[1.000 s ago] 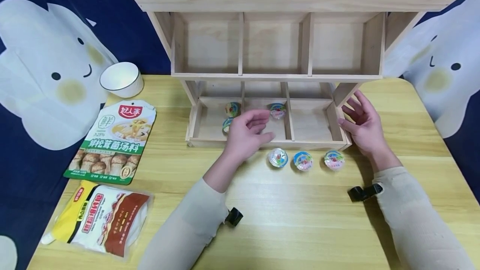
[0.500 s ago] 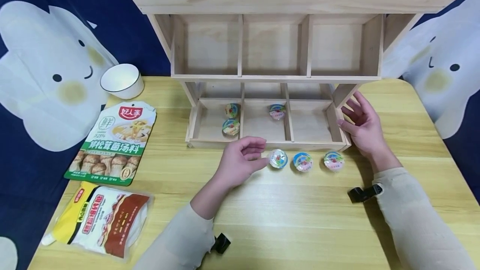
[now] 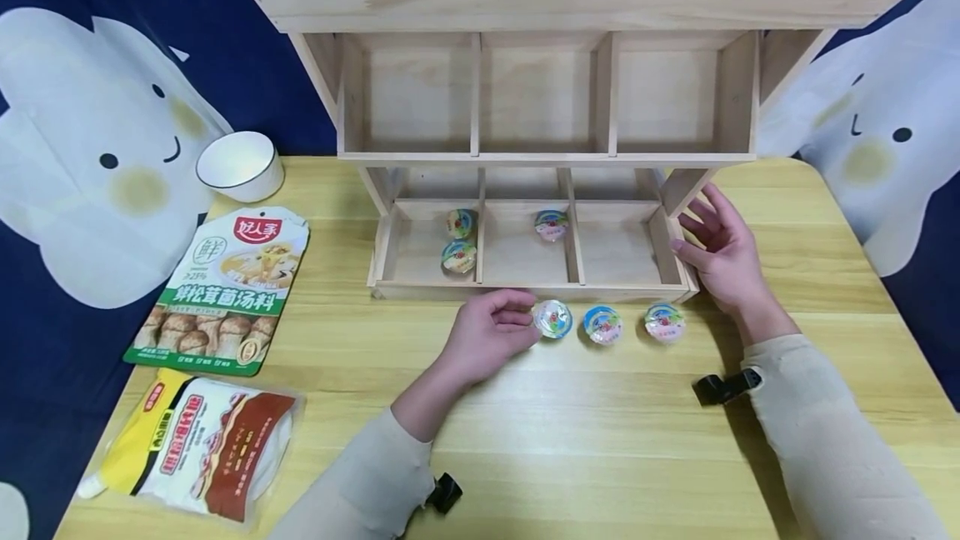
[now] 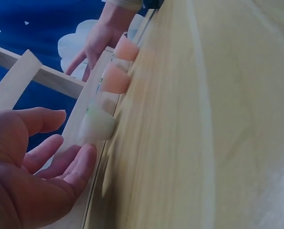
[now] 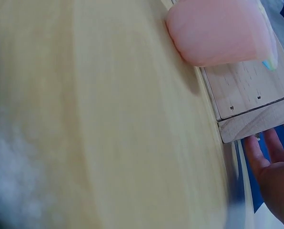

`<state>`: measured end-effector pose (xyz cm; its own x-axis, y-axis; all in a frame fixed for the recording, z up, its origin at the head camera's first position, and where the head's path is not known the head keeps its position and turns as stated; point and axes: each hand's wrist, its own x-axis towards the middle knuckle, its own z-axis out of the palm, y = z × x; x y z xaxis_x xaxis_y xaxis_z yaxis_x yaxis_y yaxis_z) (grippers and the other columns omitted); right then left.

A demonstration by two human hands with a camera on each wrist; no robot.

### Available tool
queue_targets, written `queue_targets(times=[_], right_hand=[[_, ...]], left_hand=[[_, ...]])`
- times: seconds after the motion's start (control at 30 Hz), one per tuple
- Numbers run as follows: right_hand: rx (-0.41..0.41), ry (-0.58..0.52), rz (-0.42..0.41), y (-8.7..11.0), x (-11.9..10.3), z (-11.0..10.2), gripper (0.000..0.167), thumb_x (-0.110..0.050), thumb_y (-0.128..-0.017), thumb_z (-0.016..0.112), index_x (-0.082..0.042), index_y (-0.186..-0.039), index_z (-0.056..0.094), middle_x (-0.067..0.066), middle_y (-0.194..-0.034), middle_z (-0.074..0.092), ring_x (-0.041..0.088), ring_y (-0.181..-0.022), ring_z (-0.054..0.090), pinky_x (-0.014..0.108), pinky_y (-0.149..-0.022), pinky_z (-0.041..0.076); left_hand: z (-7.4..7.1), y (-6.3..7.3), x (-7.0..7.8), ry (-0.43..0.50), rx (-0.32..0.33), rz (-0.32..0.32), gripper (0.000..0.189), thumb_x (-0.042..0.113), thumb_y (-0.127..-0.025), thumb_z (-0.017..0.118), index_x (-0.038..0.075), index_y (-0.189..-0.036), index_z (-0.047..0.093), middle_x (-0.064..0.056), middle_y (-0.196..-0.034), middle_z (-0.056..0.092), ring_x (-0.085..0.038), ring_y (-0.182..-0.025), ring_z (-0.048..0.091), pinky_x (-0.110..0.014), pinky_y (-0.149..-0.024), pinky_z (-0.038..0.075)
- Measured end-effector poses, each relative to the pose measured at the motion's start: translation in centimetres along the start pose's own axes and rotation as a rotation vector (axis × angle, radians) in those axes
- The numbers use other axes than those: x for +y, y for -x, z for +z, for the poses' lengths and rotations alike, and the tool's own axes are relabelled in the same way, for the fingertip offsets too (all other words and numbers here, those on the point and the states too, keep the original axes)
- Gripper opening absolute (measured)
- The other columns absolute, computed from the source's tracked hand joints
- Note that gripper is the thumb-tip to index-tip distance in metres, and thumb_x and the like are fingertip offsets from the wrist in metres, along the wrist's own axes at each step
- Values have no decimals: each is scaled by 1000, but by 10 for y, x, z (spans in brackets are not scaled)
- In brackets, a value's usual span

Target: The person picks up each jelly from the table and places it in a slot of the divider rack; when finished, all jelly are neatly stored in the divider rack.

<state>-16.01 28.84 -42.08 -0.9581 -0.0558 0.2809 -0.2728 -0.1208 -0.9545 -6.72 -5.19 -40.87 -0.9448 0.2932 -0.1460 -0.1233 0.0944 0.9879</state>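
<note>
A row of three small jelly cups with foil lids lies on the table in front of the wooden shelf. My left hand (image 3: 491,336) is at the left end of the row, fingertips right at the pale jelly cup (image 3: 553,319). In the left wrist view its thumb and fingers stand apart, with the whitish cup (image 4: 98,125) just beyond them. To the right are two pinkish jelly cups, the middle cup (image 3: 603,325) and the right cup (image 3: 664,322). My right hand (image 3: 723,252) rests with extended fingers against the right side of the shelf's bottom tray (image 3: 630,273).
In the bottom tray, two jelly cups (image 3: 459,257) lie in the left compartment and one cup (image 3: 551,225) in the middle. The shelf's upper tiers (image 3: 547,161) overhang it. At left are a white bowl (image 3: 240,167), a soup seasoning pouch (image 3: 221,290) and a yellow-white bag (image 3: 195,444).
My left hand has come out of the bottom tray, down to the table and then slightly right to the pale jelly cup. The right hand stays at the tray's side.
</note>
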Motion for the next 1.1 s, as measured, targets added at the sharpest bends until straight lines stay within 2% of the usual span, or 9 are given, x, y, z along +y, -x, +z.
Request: queue_targets(times=[0.33,0.63,0.73,0.9,1.1], right_hand=[[0,6,8,0,1,-1,89,36,-78,50,-12,-153,41,21,-148,47,25,-124,56,28,-102,45],[4,0,-5,0,1,0,89,36,-78,50,-11,-153,42,21,-146,48,25,-122,57,29,-104,44],[5,16,-10,-1,1,0,88,35,-78,51,-11,-153,42,20,-146,49,25,-122,56,28,-104,43],[-3,9,-12,-1,1,0,88,36,-78,51,-11,-153,42,20,-146,48,25,-122,56,28,-102,45],[-6,6,-10,0,1,-1,88,36,-78,51,-11,-153,41,20,-146,48,25,-122,56,27,-99,47]], left_hand=[[4,1,-6,5,-9,16,38,-7,-79,78,-6,-115,66,-16,-104,68,-23,-92,67,-30,-82,56],[4,3,-3,-83,-71,-17,43,-1,-81,79,-1,-122,65,-7,-92,71,-17,-79,66,-28,-74,56],[4,1,-2,-97,-71,-33,46,-1,-80,80,0,-123,65,-7,-98,70,-16,-79,66,-28,-73,56],[7,-5,-5,-74,-84,-26,49,-6,-77,81,1,-123,66,-8,-112,67,-16,-85,68,-28,-72,57],[12,-10,-6,-61,-131,-14,51,-12,-76,79,4,-123,68,-9,-96,70,-19,-82,67,-27,-71,58]])
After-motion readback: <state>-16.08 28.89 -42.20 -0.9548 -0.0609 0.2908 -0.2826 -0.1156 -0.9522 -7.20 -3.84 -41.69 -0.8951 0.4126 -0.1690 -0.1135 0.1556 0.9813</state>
